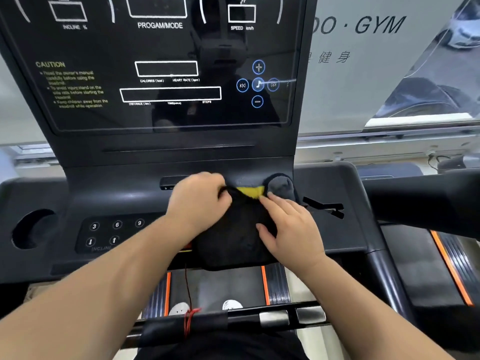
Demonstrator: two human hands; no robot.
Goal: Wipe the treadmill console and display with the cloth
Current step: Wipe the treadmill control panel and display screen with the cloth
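Cloth (233, 240): dark, with a yellow patch (250, 191) at its far edge; lies on the middle of the console, its near edge overhanging the console's near rim.
Console (124, 196): black sloping counter below the display.
Display (166, 74): glossy black panel, upright on the far side, its outlined windows unlit.
Left hand (200, 201): fingers curled, pinching the cloth's far left edge.
Right hand (288, 229): fingers nearly straight and spread, lying on the cloth's right side, one fingertip at the yellow patch.
Keypad (114, 232): left of the cloth; buttons 3, 6, 9 and two arrows.
Cup holder (33, 228): round recess at the console's left end.
Red cord (188, 289): hangs from below the cloth to the near handlebar (233, 320).
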